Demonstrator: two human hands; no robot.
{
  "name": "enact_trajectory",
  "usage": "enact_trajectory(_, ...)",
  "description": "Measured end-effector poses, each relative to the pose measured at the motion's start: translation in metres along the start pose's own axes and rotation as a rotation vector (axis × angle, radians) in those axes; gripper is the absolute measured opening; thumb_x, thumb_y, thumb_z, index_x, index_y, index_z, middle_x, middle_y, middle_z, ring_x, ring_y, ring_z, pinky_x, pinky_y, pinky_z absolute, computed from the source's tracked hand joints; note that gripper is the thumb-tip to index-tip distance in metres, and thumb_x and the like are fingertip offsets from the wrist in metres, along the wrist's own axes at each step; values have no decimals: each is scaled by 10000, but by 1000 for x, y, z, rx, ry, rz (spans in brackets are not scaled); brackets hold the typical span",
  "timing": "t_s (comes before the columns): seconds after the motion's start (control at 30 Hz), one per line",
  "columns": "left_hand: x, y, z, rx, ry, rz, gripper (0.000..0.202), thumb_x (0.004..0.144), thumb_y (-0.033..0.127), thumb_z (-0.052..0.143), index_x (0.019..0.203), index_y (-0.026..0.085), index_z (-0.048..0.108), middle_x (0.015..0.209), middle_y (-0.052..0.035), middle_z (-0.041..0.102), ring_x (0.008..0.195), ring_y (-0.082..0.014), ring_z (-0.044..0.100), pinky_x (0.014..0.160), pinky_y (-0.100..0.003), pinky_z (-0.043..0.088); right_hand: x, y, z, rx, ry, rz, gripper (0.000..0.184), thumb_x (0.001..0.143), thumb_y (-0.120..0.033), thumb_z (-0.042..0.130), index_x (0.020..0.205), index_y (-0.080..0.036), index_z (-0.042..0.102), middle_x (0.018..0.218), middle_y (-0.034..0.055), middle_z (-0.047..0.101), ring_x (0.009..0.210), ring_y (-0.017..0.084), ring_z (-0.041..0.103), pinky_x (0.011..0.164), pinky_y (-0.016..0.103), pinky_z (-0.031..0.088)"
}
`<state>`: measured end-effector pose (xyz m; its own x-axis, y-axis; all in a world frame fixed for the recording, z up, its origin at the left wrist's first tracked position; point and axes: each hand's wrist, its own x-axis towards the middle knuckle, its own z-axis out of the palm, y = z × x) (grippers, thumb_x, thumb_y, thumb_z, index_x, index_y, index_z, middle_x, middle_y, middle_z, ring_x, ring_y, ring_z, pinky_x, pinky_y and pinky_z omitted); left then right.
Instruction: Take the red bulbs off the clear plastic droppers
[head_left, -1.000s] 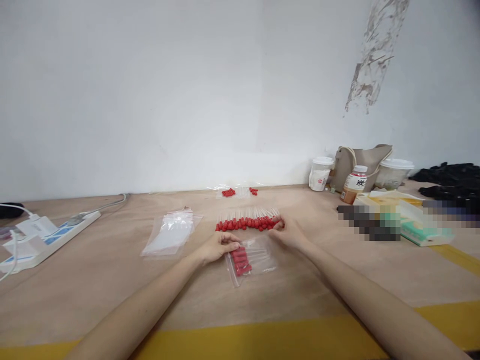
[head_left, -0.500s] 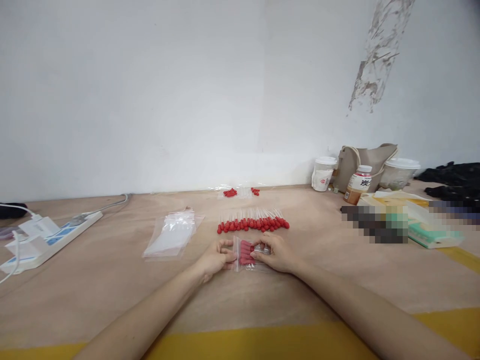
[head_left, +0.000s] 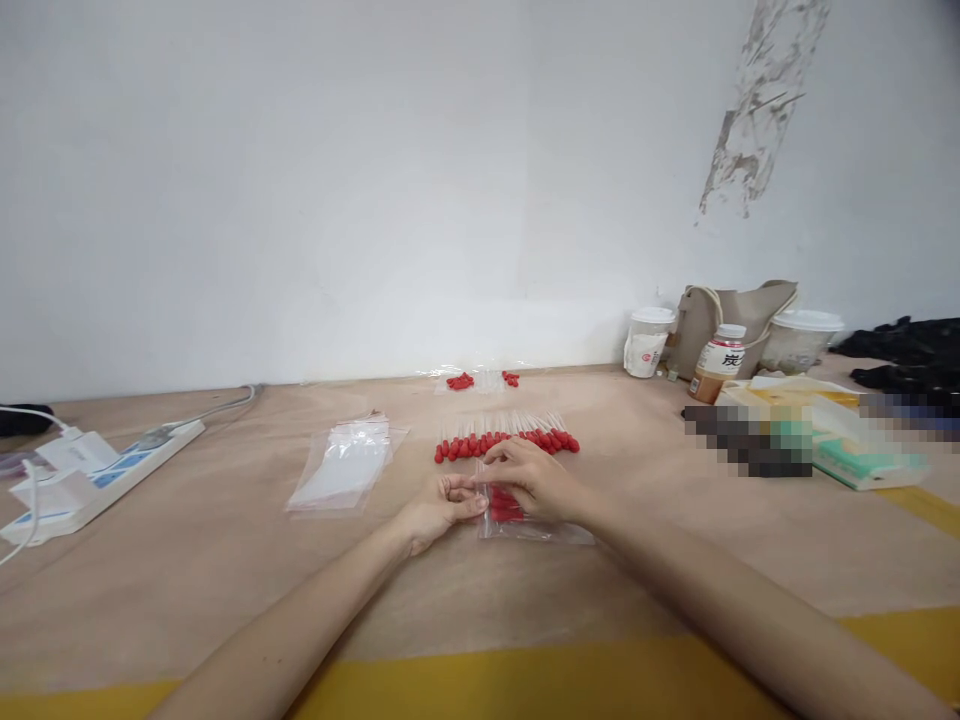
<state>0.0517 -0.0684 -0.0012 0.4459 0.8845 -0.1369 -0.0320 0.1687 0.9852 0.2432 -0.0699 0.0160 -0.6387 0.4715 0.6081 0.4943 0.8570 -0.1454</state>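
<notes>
A clear zip bag (head_left: 551,532) with several red-tipped sticks (head_left: 506,508) inside lies flat on the table, its zip end toward the left. My left hand (head_left: 444,510) pinches the bag's left edge between thumb and fingers. My right hand (head_left: 531,482) reaches over the bag from the right, its closed fingertips at the upper part of the zip edge; the hand hides part of the sticks. Just beyond lies a row of loose red-tipped sticks (head_left: 480,443), heads toward me. To the left is a stack of flat clear zip bags (head_left: 346,470).
Packed bags with red pieces (head_left: 460,381) lie by the wall. A white power strip (head_left: 135,470) with plugs and cables stands at far left. At right are a lidded cup (head_left: 648,343), a drink bottle (head_left: 718,364), a grey bag (head_left: 694,325) and a green-white packet (head_left: 862,460).
My right hand has moved left and up, from the middle of the bag to its zip edge. The bag has shifted slightly right. My left hand stays at the bag's left edge.
</notes>
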Motion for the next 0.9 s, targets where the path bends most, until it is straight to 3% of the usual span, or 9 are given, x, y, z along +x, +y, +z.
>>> enact_trajectory(0.2,0,2,0,46,-79,24,324,548,290,779,799,125,657,688,-11,649,623,-101,572,626,-214,410,13,10,2,-105,-120,-169,302,780,-155,515,1017,-307,625,1082,36,564,980,178,463,826,355,376)
enact_trajectory(0.33,-1,2,-2,55,-142,30,353,558,286,775,851,129,654,720,-17,651,639,-101,575,631,-209,404,13,9,3,-88,-75,-209,214,831,-217,479,893,-296,667,991,10,617,943,161,470,813,335,370)
enact_trajectory(0.47,0,-2,-5,73,-91,18,356,545,288,783,837,128,658,624,7,625,572,-83,553,585,-194,387,6,6,8,-61,8,-219,205,843,-227,468,821,-265,669,913,-3,654,916,157,478,804,322,376)
enact_trajectory(0.6,-1,-2,-7,-34,-83,-54,389,514,262,801,847,122,658,697,-24,659,652,-111,595,665,-219,423,0,4,15,-55,86,-216,213,838,-168,455,838,-251,652,866,-15,674,887,148,491,806,315,383)
enact_trajectory(0.73,-4,4,-4,-119,-15,-141,273,487,182,807,693,105,645,655,-24,654,639,-114,605,691,-229,452,-3,6,20,-91,149,-248,206,835,-156,453,841,-234,643,853,-6,676,866,143,505,798,319,392)
enact_trajectory(0.9,-6,9,4,-99,57,-173,168,539,127,756,581,95,597,581,-22,617,560,-104,580,607,-219,459,-4,9,26,-112,182,-263,180,821,-139,466,819,-209,632,803,1,669,832,134,511,778,308,400)
